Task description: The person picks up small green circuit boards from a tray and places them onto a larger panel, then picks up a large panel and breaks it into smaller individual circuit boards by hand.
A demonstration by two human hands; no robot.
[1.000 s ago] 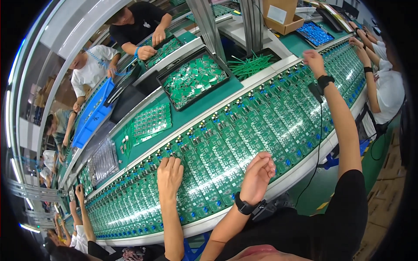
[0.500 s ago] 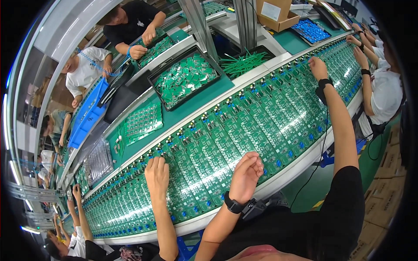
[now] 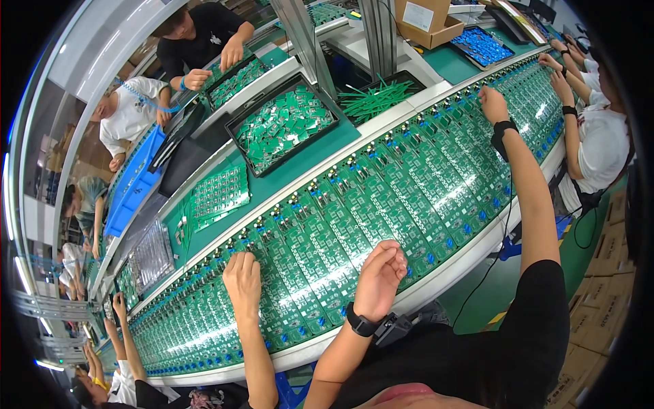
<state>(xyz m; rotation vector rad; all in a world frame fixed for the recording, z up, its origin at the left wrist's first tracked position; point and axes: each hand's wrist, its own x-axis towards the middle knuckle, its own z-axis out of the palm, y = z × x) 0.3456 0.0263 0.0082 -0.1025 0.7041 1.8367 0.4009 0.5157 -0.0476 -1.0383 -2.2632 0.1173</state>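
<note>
Green circuit boards [image 3: 323, 249] stand side by side in a long row on the line in front of me. Small upright parts line their far edge, and blue parts sit along the near edge. My left hand [image 3: 379, 276], with a black wrist strap, hovers over the near side of the boards, its fingers curled together. Whatever it holds is hidden. Reaching far right, my right hand [image 3: 494, 105] is closed in a pinch near the boards' far edge. I cannot make out anything in its fingers. A black strap with a cord circles that wrist.
Left of my left hand is a co-worker's hand [image 3: 242, 279] over the boards. Beyond the line lie a black tray [image 3: 300, 148] of small green boards, green strips [image 3: 378, 99], a panel of boards [image 3: 221, 195], blue parts [image 3: 485, 46] and a cardboard box [image 3: 413, 15]. Co-workers sit on both sides.
The view has shifted slightly, so most things appear a little further left. Both my hands keep nearly the same pose. Across the line, a co-worker's hand has moved left.
</note>
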